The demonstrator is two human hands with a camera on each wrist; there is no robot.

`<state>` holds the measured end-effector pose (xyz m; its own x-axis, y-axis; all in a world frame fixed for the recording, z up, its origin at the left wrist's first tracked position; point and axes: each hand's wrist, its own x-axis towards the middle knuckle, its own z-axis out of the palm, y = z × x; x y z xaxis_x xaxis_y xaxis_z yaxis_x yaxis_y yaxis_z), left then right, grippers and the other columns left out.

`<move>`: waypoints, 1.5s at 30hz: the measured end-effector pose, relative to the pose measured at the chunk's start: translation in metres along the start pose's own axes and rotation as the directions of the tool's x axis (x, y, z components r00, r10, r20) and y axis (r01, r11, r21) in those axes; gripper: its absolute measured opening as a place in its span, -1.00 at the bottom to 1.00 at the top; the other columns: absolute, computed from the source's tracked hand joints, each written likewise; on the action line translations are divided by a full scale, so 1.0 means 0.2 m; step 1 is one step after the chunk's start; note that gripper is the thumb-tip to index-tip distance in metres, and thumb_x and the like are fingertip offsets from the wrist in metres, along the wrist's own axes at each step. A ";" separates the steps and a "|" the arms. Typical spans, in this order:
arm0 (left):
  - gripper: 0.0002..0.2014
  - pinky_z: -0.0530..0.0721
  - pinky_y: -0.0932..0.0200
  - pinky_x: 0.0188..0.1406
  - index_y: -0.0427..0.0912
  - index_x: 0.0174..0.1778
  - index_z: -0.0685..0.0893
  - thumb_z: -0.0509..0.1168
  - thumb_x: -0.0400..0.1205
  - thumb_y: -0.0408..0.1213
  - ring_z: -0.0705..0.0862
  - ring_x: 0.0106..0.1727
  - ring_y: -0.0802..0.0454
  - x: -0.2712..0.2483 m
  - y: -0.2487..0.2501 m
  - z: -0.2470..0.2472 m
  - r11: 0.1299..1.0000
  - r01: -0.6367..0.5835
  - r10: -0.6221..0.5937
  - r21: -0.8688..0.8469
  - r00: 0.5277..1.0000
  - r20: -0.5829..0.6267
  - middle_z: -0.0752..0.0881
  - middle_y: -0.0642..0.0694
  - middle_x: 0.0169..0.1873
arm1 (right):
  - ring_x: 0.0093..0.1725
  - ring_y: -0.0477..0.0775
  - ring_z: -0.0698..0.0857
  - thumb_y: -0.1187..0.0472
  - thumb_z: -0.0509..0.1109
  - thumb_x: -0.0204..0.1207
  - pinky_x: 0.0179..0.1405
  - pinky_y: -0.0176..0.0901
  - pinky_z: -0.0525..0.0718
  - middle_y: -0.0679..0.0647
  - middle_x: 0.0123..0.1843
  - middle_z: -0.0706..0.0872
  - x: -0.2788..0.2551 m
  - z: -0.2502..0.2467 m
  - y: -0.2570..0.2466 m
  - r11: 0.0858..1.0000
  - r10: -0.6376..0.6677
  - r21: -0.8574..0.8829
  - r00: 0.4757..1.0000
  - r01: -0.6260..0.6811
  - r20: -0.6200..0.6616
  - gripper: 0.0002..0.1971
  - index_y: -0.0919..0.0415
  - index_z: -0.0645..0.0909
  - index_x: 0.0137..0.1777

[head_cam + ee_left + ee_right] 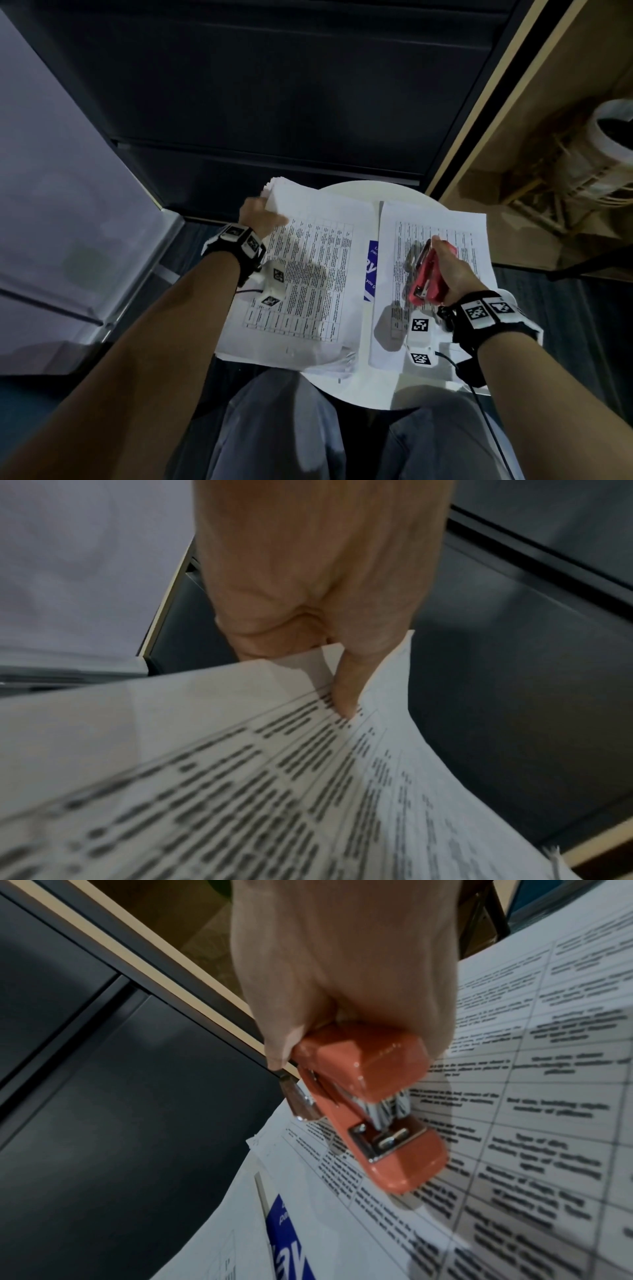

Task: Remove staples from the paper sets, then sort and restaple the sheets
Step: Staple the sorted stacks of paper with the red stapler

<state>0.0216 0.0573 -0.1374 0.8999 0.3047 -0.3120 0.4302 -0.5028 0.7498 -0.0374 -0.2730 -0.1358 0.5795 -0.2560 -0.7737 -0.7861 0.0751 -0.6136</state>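
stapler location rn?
Head view, right side: the red stapler is gripped in the right hand, held above the right paper stack on the round table.

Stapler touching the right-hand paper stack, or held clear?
Apart. In the head view the red stapler, gripped by the right hand, casts a separate, offset shadow on the right-hand paper stack.

Only fragments "ay" and "you" read on the blue sheet [372, 270]; the printed tables' text [308, 274] is too blurred.
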 end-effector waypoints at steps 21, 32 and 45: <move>-0.74 0.75 0.05 -0.01 -0.38 0.18 0.68 0.38 0.57 -0.47 0.79 0.07 -0.13 -0.59 0.44 -0.45 0.735 -0.308 0.417 -0.604 0.908 0.043 0.80 -0.21 0.04 | -0.22 0.26 0.74 -0.11 0.29 0.63 -0.04 0.24 0.75 0.30 -0.22 0.76 -0.72 0.28 -0.28 0.796 -0.600 0.259 0.768 0.547 0.222 -0.59 0.29 0.61 -0.12; -0.28 0.64 -0.16 0.26 -0.16 0.27 0.59 0.65 0.26 0.06 0.72 0.21 -0.10 -0.61 0.43 -0.43 0.779 -0.276 0.366 -0.563 0.929 0.051 0.73 -0.16 0.18 | -0.40 0.02 0.71 0.00 0.27 0.65 -0.41 -0.16 0.70 0.27 -0.22 0.68 -0.84 0.20 -0.22 0.585 -0.811 0.208 0.571 0.784 0.132 -0.61 0.41 0.55 0.04; -0.79 0.77 -0.08 -0.02 -0.36 -0.01 0.74 0.41 0.58 -0.25 0.81 -0.05 -0.16 -0.78 0.64 -0.38 0.799 -0.391 0.487 -0.456 0.867 0.111 0.82 -0.24 -0.11 | -0.51 0.00 0.68 0.02 0.25 0.69 -0.48 -0.03 0.66 -0.02 -0.45 0.71 -1.18 0.05 -0.50 0.144 -0.814 0.371 0.323 0.918 -0.483 -0.74 0.18 0.47 -0.15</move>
<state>-0.0690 0.0065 0.0514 0.9971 -0.0702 0.0299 -0.0403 -0.1519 0.9876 -0.0929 -0.2098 0.1071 0.7232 -0.6088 0.3261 0.4984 0.1331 -0.8567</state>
